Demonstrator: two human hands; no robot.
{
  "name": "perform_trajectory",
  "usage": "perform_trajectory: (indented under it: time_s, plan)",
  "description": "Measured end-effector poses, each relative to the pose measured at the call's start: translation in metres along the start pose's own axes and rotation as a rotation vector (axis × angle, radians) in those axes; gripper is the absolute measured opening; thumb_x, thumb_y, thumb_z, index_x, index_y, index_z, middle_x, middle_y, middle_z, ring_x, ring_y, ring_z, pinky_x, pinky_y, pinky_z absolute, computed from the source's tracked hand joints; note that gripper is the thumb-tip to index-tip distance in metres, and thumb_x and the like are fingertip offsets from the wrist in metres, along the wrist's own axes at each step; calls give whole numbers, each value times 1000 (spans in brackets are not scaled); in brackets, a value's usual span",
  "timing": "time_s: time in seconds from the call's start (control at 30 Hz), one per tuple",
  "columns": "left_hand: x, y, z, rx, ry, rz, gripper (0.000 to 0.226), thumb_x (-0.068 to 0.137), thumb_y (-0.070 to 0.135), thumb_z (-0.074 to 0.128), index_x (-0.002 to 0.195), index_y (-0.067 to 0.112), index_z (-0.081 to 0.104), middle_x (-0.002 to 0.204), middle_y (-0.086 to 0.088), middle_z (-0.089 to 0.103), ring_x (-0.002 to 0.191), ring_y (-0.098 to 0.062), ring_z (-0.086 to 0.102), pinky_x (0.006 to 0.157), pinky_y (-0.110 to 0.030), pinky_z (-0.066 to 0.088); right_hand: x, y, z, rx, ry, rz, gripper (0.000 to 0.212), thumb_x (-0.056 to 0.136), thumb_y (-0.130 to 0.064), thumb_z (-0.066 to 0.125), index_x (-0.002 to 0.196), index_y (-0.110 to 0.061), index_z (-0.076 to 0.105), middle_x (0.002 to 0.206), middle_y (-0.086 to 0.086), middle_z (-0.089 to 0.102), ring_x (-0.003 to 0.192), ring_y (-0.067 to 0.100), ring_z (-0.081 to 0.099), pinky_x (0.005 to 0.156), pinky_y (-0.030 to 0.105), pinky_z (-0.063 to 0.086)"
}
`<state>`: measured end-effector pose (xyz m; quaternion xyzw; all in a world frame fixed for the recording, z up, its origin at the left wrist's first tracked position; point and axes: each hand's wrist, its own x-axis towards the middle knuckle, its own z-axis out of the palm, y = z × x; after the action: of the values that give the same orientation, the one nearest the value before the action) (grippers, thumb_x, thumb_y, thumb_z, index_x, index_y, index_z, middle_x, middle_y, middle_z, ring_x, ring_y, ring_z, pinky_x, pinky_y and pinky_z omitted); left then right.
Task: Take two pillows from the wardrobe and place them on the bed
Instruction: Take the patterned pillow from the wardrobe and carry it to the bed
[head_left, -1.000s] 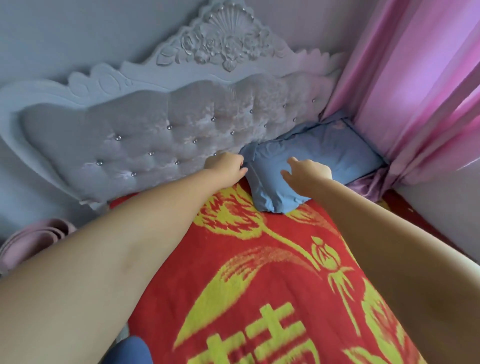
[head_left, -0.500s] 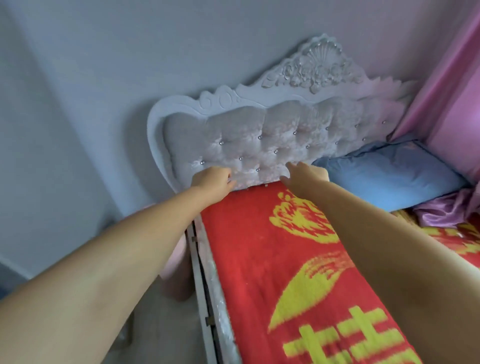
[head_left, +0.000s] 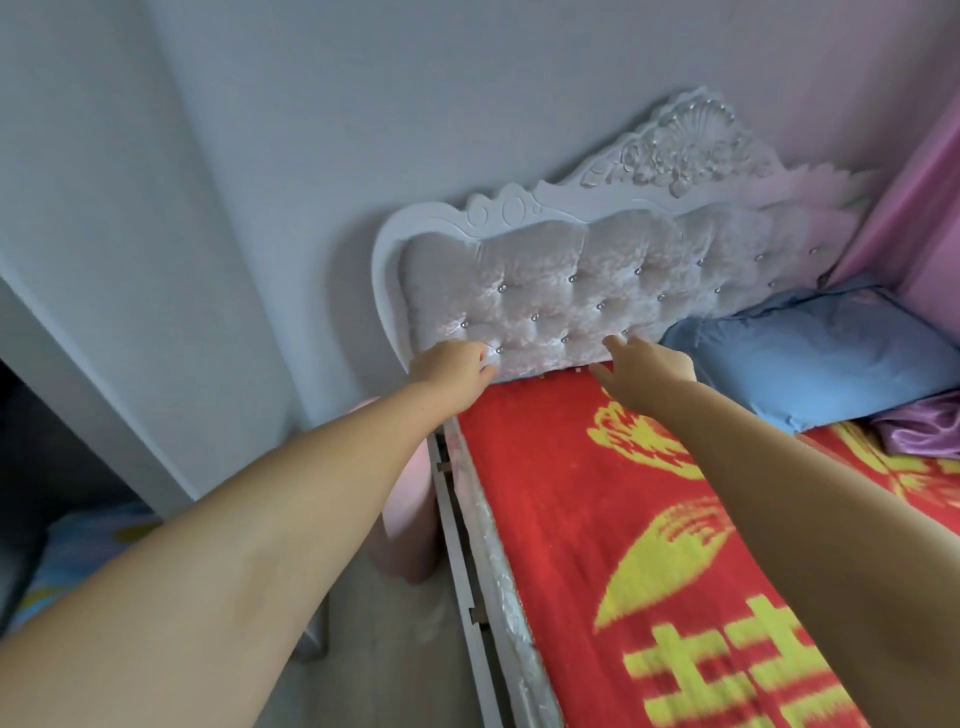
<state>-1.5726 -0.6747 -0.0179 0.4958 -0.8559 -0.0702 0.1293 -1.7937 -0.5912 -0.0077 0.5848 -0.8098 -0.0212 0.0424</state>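
A blue pillow (head_left: 826, 353) lies at the head of the bed (head_left: 613, 519), on the right, against the tufted grey headboard (head_left: 571, 296). The bed carries a red blanket with yellow patterns. My left hand (head_left: 452, 366) is stretched to the bed's left corner by the headboard, fingers curled with nothing in them. My right hand (head_left: 644, 371) hovers just left of the pillow with fingers spread, holding nothing. No second pillow shows on the bed.
A pink curtain (head_left: 914, 208) hangs at the far right, with purple satin cloth (head_left: 924, 426) under the pillow's corner. A pink round object (head_left: 405, 509) stands on the floor beside the bed frame. A patterned blue cloth (head_left: 78, 561) lies at lower left.
My view has swung left, away from the pillow. My right hand has left the blue pillow and both hands now reach over the bare left side of the bed head.
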Motion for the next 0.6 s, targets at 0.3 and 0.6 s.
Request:
perform_trajectory:
  time_s: [0.3, 0.6]
  plan:
    - [-137, -69, -9, -20, 21, -190, 28, 92, 36, 48, 101, 15, 64, 115, -9, 65, 105, -30, 60, 73, -29, 41, -103, -101, 12, 44, -72, -186, 49, 96, -47, 35, 136, -19, 41, 136, 11, 46, 124, 32, 45, 95, 48, 38]
    - [-313, -183, -33, 8, -24, -492, 27, 92, 35, 48, 100, 14, 63, 107, -11, 66, 99, -30, 61, 71, -32, 44, -182, -255, 21, 3, -126, -519, 44, 95, -44, 36, 133, -23, 44, 139, 10, 45, 125, 31, 45, 97, 47, 38]
